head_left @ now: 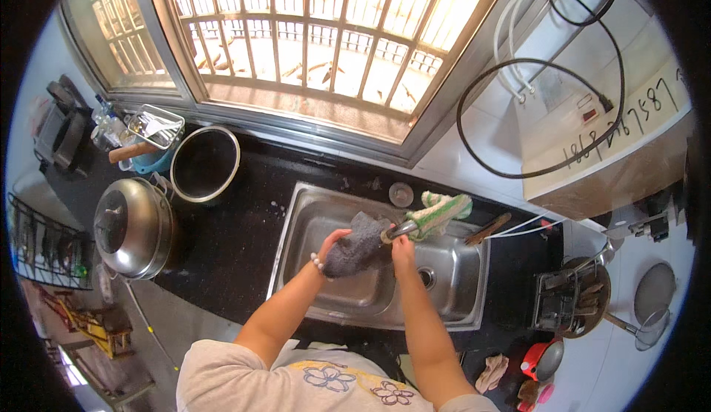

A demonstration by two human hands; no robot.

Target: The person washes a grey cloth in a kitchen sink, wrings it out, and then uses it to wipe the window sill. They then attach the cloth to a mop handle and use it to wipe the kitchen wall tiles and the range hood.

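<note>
Cloth: grey, bunched over the sink, by the tap's mouth.
Left hand: holding the cloth's left side.
Right hand: at the tap's mouth; I can't tell its grip.
Handling: I'd spread the folds low over the basin, so drips miss the surface.

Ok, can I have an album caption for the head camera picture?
Left hand on a grey cloth, right hand by the tap, over a metal sink.
</note>
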